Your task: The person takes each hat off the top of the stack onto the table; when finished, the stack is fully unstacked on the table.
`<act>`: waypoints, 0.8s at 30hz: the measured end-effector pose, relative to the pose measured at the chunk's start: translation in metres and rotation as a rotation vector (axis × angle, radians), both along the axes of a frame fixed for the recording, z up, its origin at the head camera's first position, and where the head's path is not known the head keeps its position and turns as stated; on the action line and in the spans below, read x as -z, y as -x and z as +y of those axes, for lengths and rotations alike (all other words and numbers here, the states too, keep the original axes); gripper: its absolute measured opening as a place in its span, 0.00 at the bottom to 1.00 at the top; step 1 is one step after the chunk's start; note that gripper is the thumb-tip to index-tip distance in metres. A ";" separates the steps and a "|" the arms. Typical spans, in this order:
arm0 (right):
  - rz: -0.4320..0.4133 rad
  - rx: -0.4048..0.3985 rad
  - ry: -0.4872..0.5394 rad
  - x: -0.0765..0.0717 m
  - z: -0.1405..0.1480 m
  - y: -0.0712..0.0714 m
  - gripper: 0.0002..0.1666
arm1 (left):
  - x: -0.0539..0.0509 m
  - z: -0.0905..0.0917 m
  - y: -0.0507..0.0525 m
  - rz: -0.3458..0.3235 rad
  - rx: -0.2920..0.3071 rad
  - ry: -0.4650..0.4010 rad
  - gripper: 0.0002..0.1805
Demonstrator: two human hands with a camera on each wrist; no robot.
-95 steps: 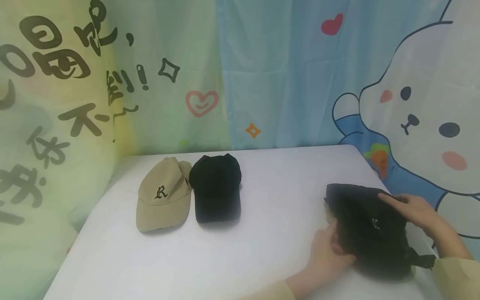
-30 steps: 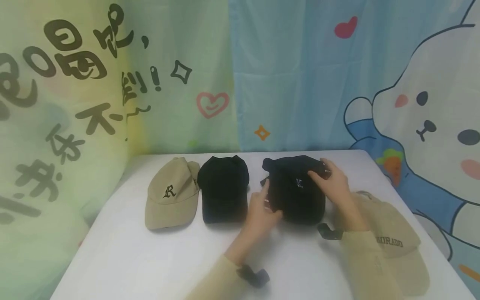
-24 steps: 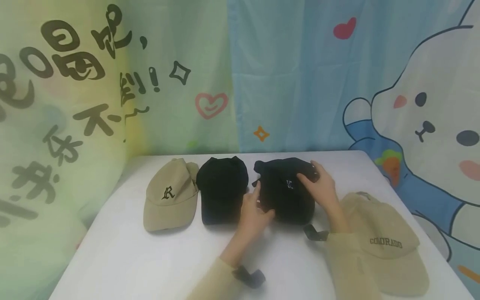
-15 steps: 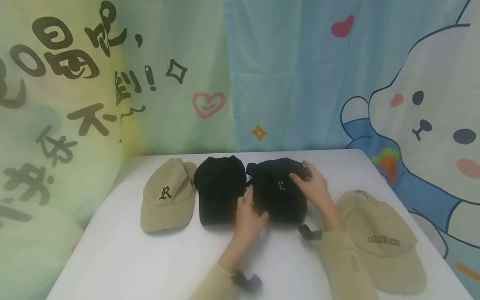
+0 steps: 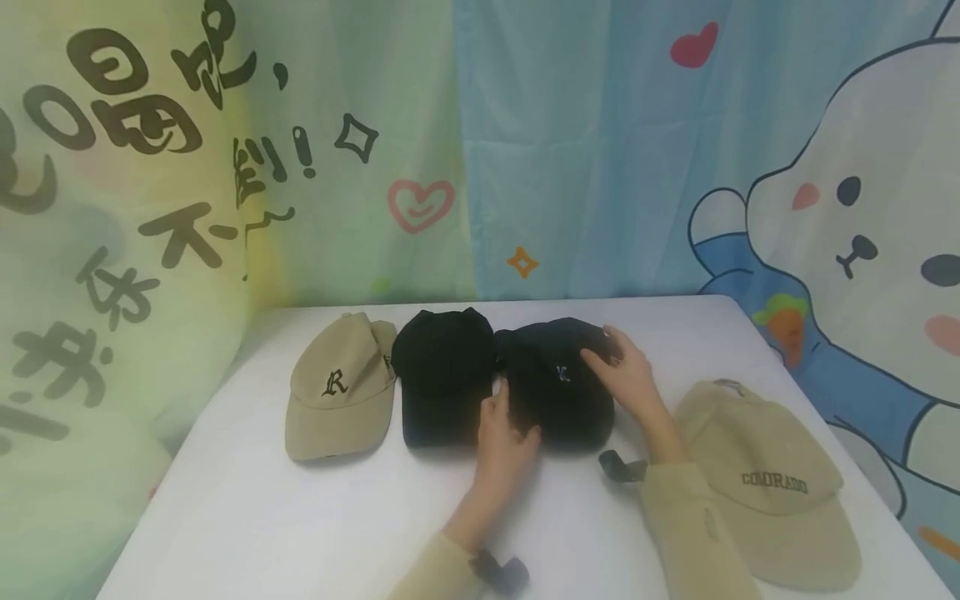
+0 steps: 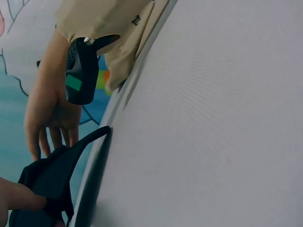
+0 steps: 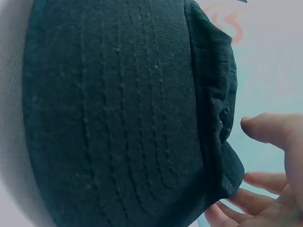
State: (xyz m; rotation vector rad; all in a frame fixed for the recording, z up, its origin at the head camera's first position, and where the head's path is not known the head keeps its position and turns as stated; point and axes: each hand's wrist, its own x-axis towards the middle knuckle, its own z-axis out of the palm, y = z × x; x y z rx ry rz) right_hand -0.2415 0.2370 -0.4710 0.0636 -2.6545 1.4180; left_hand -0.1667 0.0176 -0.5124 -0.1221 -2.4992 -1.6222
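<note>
Black embroidered baseball cap sits near the far edge of the desk, just beside the plain black cap. The left hand has its grip pinching the cap's side; the right hand, thumb and fingers spread, touches its crown.

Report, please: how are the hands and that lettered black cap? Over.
Left hand pinching lettered black cap; right hand touching it. Plain black cap close on its left.
</note>
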 end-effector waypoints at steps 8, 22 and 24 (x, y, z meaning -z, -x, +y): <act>-0.005 -0.020 -0.003 0.007 0.002 0.003 0.46 | 0.001 0.000 -0.001 -0.010 -0.022 0.013 0.48; -0.058 -0.078 -0.083 0.009 0.001 0.006 0.53 | 0.009 0.001 0.001 0.037 -0.029 0.074 0.45; -0.072 -0.093 -0.116 0.010 0.001 0.006 0.56 | 0.009 0.001 0.001 0.016 -0.008 0.070 0.44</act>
